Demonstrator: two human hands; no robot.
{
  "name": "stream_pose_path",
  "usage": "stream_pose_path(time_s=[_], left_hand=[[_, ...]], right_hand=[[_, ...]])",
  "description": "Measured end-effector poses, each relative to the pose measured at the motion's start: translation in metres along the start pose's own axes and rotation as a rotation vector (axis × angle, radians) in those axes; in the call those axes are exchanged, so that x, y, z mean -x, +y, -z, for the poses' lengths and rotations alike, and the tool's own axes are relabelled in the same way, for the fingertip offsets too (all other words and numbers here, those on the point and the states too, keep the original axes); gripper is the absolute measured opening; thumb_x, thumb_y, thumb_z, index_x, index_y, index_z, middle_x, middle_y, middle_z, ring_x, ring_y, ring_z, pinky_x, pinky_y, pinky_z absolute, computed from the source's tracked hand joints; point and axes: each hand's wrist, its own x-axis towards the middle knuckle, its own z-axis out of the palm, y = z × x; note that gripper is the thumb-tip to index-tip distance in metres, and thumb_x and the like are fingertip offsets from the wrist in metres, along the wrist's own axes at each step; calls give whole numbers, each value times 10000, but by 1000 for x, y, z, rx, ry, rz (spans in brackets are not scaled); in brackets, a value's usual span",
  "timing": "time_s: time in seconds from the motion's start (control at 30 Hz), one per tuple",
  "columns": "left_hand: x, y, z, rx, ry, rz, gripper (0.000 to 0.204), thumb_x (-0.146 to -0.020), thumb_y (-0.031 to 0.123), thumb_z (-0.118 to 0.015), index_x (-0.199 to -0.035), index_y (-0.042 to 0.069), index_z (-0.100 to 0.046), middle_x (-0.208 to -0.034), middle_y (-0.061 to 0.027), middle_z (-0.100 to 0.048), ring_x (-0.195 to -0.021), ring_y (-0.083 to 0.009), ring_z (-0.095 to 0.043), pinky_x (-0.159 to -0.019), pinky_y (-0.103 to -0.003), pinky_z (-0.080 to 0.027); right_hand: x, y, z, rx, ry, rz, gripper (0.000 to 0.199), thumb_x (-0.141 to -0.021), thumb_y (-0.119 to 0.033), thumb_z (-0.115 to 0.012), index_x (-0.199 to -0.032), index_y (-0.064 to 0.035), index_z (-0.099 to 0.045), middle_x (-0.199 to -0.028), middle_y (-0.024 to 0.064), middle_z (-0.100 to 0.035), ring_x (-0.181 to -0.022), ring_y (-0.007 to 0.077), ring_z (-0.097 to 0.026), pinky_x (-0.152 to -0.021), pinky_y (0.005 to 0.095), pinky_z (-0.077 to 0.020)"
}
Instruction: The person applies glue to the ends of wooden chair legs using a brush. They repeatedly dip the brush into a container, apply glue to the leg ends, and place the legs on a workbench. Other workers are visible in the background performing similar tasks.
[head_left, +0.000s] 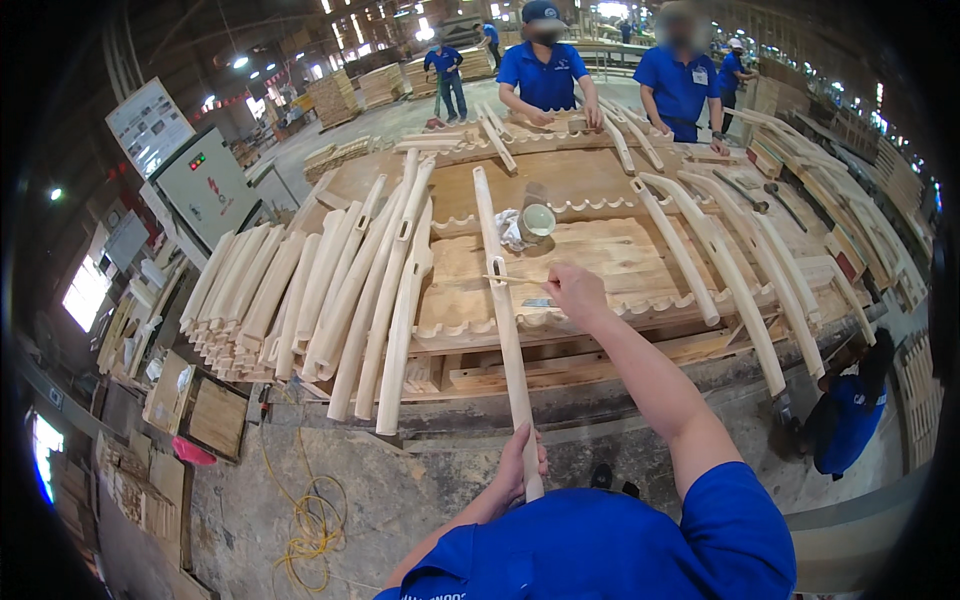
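Observation:
My left hand (522,462) is wrapped round the near end of a long pale wooden rail (508,345), which points away from me across the bench. An oval slot is cut in the rail about midway. Closed in a pinch, my right hand (577,292) holds a thin wooden stick (520,280), its tip lying at the slot. A flat metal blade (538,302) shows just below that hand; whether I hold it or it lies on the bench, I cannot tell. Beyond the stick stands a cup (538,221) with pale contents, beside a crumpled white cloth (509,230).
Several slotted wooden legs (365,290) lie in a stack on the left; curved ones (720,255) rest on the right. Scalloped wooden strips (590,208) cross the bench. Two co-workers (548,75) stand opposite; another person (850,420) crouches at right. A yellow hose (315,525) coils on the floor.

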Motion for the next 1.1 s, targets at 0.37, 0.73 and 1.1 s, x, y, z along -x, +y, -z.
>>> stream_pose_path(time_s=[0.37,0.73,1.1], left_hand=[[3,5,6,-2,-22,7,404,-889,505,-430,-957,107,-408,-600,-56,-469,-430,-172,-458,-426,-299,-404],[-8,-10,15,77,-70,-6,402,-924,470,-378,-1014,80,-399,-629,-75,-496,-475,-186,-484,-445,-296,-419],[-11,-34,11,-412,232,-369,220,-823,105,-582,-947,40,-413,-610,-59,-473,-416,-139,-465,-362,-261,-402]], right_hand=[[-5,7,8,12,87,-49,182,-704,-214,-671,-768,-92,-552,-751,61,-593,-721,263,-590,-621,381,-461],[27,46,56,-389,165,-61,202,-761,-209,-658,-805,-25,-588,-729,83,-602,-651,176,-578,-595,308,-458],[149,77,118,-1070,234,-499,141,-841,-175,-617,-800,-47,-577,-638,-13,-544,-524,31,-451,-460,174,-345]])
